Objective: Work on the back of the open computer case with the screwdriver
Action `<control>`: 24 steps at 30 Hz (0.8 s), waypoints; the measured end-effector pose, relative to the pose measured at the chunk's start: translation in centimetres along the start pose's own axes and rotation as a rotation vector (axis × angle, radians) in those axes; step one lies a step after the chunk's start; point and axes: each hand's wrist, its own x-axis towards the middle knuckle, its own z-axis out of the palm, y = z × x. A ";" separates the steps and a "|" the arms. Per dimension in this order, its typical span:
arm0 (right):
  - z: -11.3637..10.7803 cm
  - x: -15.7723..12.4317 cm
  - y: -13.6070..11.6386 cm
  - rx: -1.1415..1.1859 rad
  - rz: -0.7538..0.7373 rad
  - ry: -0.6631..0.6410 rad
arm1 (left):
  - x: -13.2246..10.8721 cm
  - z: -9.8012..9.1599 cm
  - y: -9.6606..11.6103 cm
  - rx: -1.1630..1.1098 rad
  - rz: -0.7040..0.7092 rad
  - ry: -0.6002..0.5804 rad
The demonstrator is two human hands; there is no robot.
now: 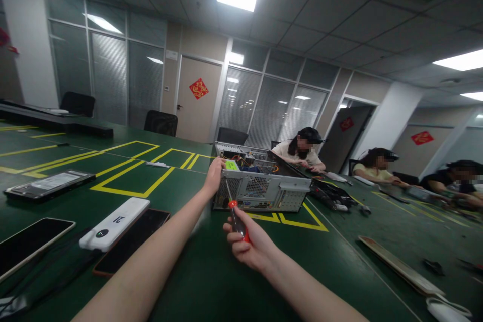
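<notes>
An open computer case point(290, 200) lies on its side on the green table, its rear panel facing me. Inside its left end is a part with a yellow-green label point(231, 165), beside wires and boards. My left hand point(215, 177) is closed on the case's upper left corner, next to that label; some fingertips are hidden. My right hand point(252, 244) grips a screwdriver point(237, 224) with a dark and red handle. The screwdriver's shaft slants up to the left part of the rear panel, close to the vent mesh. Whether the tip touches a screw is too small to tell.
On the left lie a hard drive point(51, 184), a white power bank point(115, 224) and two phones point(33, 246). A black tool pouch point(334, 193) sits right of the case. A long pale strip point(400, 264) lies nearer right. Several people point(300, 151) sit beyond, at the right.
</notes>
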 end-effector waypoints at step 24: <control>0.2 0.2 -0.3 -0.116 -0.113 0.052 | 0.1 -0.1 0.1 0.007 0.017 -0.017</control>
